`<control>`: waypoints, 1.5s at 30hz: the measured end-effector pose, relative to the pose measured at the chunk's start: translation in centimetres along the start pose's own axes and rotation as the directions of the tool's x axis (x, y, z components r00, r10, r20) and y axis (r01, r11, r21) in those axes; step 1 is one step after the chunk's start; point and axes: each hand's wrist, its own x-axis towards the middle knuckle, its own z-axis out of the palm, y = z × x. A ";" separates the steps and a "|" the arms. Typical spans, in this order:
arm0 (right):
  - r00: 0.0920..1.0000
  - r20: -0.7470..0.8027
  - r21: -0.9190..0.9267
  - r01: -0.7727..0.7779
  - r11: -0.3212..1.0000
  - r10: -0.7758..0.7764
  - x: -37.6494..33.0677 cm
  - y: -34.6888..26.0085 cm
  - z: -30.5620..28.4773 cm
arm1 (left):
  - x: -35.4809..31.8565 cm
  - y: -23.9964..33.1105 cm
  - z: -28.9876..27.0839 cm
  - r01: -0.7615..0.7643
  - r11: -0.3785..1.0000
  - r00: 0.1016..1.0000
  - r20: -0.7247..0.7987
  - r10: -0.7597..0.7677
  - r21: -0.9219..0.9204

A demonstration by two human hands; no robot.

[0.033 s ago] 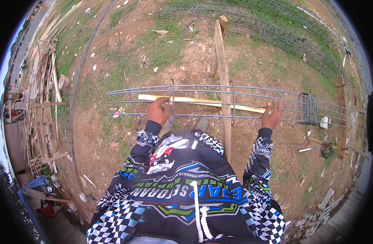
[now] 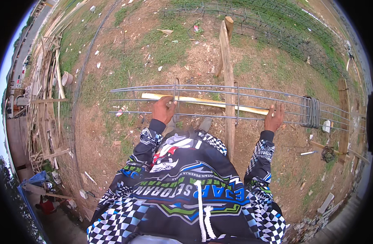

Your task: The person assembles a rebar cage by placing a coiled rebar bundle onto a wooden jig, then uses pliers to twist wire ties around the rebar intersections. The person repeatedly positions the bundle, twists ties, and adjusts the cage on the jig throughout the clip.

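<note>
A long cage of thin steel bars (image 2: 202,116) lies crosswise before me, with square stirrups (image 2: 237,105) around it. Along it runs a pale wooden strip (image 2: 202,100). My left hand (image 2: 163,110) is closed over the strip near its left end, thumb and fingertips beside an upright stirrup (image 2: 176,95). At the strip's right end, my right hand (image 2: 274,116) is closed on it, fingers over the bars. Some fingertips are hidden behind the bars. Farther right, a bundle of wire stirrups (image 2: 311,111) encircles the bars.
A wooden support (image 2: 227,77) crosses beneath the cage, and another wooden frame (image 2: 343,118) stands at the right. Finished mesh cages (image 2: 284,36) lie on the grass behind. Scrap planks (image 2: 44,105) and a bucket (image 2: 67,78) are at the left. A coil of wire (image 2: 328,154) lies right.
The whole view has shifted slightly, so the scene sits a little farther right. Both hands keep their places on the strip and cage.
</note>
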 end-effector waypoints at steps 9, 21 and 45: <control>0.995 0.045 0.179 0.080 0.981 -0.090 -2.4 -6.8 0.0 | 1.9 -0.5 1.6 0.038 0.999 0.999 -0.022 -0.037 0.011; 0.927 0.174 0.505 0.205 0.838 -0.331 -6.4 -18.8 -2.3 | 3.8 -2.2 -3.3 -0.139 0.962 0.916 -0.339 0.215 0.234; 0.773 0.530 0.379 0.152 0.913 -0.349 -13.6 -23.9 -0.4 | 18.3 -2.6 -0.8 -0.437 0.898 0.764 0.505 0.402 -0.054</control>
